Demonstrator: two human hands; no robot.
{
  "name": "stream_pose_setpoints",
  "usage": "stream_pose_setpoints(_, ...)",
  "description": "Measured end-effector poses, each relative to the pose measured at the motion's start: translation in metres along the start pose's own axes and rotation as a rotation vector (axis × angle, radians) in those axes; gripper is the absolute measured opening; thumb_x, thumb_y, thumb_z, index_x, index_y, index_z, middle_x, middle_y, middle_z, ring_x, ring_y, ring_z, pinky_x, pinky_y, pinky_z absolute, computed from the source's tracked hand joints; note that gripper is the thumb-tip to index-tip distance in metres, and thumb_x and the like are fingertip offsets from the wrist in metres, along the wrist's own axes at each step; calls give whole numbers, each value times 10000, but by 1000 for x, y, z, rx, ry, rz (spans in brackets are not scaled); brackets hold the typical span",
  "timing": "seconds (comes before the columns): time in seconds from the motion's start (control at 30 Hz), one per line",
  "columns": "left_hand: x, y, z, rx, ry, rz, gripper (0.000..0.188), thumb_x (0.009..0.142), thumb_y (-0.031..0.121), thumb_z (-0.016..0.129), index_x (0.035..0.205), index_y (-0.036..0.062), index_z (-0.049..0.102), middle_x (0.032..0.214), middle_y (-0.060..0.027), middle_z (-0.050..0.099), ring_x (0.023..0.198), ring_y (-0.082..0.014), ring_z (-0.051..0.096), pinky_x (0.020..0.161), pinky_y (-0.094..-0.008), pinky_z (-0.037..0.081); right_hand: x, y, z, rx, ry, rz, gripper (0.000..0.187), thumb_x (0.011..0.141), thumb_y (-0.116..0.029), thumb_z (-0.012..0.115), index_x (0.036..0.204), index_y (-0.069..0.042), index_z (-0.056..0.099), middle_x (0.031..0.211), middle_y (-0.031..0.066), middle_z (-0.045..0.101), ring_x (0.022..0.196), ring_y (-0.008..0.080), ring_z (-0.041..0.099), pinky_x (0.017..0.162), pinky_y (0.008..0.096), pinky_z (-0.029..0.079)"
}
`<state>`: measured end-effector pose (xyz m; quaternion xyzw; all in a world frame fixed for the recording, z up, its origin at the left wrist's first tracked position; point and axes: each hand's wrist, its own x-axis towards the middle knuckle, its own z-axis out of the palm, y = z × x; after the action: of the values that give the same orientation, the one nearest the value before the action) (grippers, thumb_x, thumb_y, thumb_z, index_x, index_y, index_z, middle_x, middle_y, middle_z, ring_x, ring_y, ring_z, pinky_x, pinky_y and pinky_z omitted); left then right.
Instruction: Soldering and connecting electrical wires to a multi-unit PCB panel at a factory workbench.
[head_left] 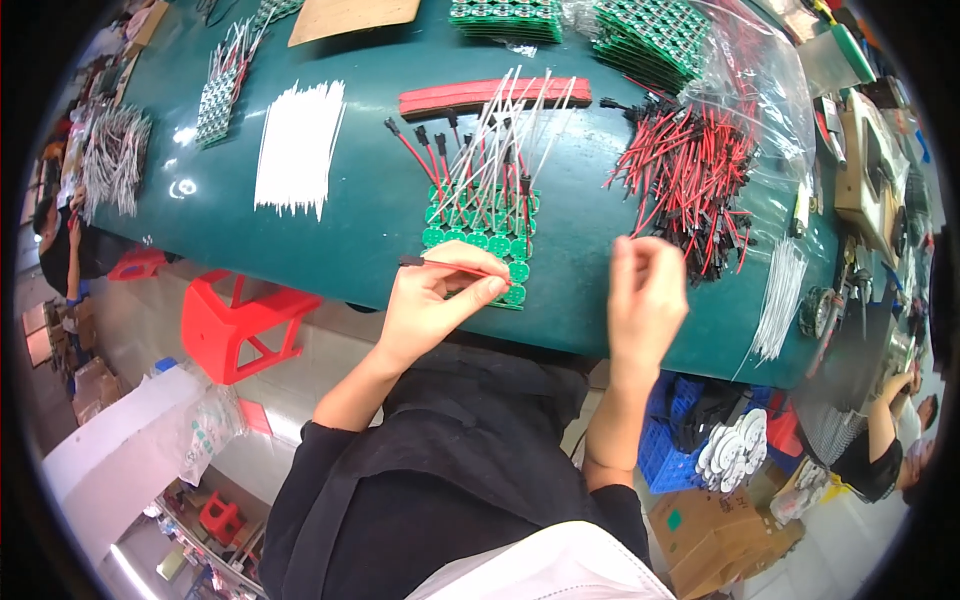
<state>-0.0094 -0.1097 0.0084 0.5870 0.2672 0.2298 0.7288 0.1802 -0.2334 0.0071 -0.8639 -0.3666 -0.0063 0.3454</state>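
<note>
My left hand [432,305] pinches a red and black connector lead [455,266], its black plug pointing left. The hand rests at the near left edge of a panel of small round green circuit boards [497,243]. Red and black leads with black plugs and long white wires [490,125] rise from the panel's far rows. To the right, my right hand [648,300] is closed, its fingertips together beside a large pile of red and black connector leads [680,150]. What those fingertips hold, if anything, is too small to make out.
Behind the panel lies a red strip [430,100]. A stack of white wires [298,150] is at left, with thinner white wires [780,300] at right. Stacked green boards [650,45] and a plastic bag stand at the back. A red stool [220,320] is beyond the table's near edge.
</note>
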Motion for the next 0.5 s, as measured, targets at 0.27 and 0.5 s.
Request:
stream_pose_setpoints(0.27, 8, -18, 2, 382, 198, 216, 125, 850, -20, 694, 971, -5, 664, 900, -74, 668, 799, -134, 668, 695, -264, 562, 3, 15, 8, -353, -111, 101, 215, 915, -260, 658, 945, -63, 578, 860, 117, 619, 668, 309, 618, 622, 414, 502)
stream_pose_setpoints(0.5, 16, -21, 6, 612, 249, 322, 132, 796, -29, 723, 902, 34, 675, 853, -58, 674, 680, -122, 621, 553, -237, 491, -11, 21, -9, 451, -153, 461, 202, 982, -182, 579, 847, -39, 623, 613, 31, 545, 499, 92, 509, 458, 259, 402)
